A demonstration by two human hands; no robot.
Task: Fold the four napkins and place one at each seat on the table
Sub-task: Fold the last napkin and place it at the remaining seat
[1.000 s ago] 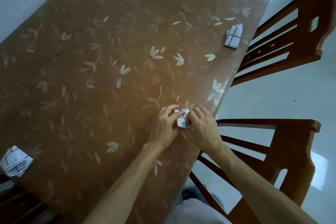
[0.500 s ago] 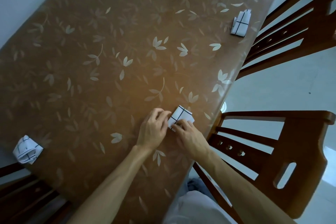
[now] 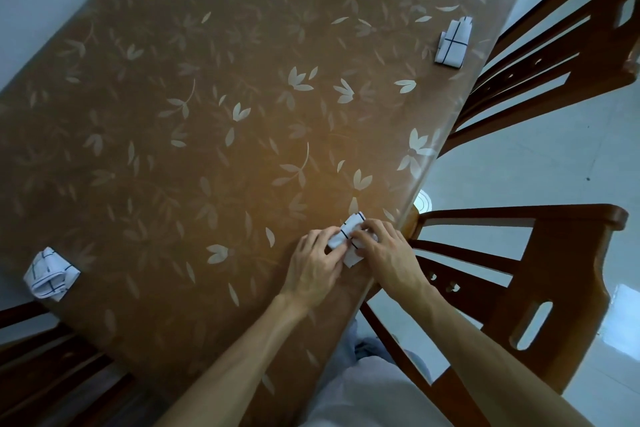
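Napkin (image 3: 349, 239), white with dark lines, lies near the brown surface (image 3: 207, 149) edge, pinched by left hand (image 3: 317, 269) and right hand (image 3: 384, 253) together.

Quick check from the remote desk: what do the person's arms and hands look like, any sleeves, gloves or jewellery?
Both forearms are bare up to the frame's lower edge: no sleeves show. The left hand and right hand wear no gloves, and I see no rings, watch or bracelet. Light grey clothing shows at the bottom of the view.
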